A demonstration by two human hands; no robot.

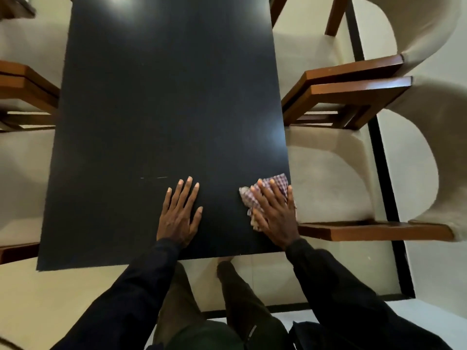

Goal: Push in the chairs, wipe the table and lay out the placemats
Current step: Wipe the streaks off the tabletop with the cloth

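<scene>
Table (pixel 164 97) comes first for us: its dark top fills the middle of the view, with its long axis running straight away from the person, who stands at the near short end. Cream chairs with wooden arms flank both long sides, two on the right (pixel 328 178) and at least two on the left (pixel 22 168). They sit close against the edges, so we judge the pushing-in is largely done. We see no placemats anywhere.

Both hands lie flat on the near end. The left hand (pixel 180 215) rests on bare tabletop near the middle, fingers straight and spread, holding nothing. The right hand (pixel 274 213) presses straight fingers down on a checked cloth (pixel 278 181) bunched at the near right corner, just beside the right edge. The cloth peeks out ahead of and beside the fingertips.

From that cloth, nearly all of the surface lies forward and to the left. We judge the wiping is in hand, and that its strokes should travel up the long axis or across toward the left side.

A thin pale streak (pixel 154 177) sits just ahead of the left hand, well apart from the cloth.
</scene>
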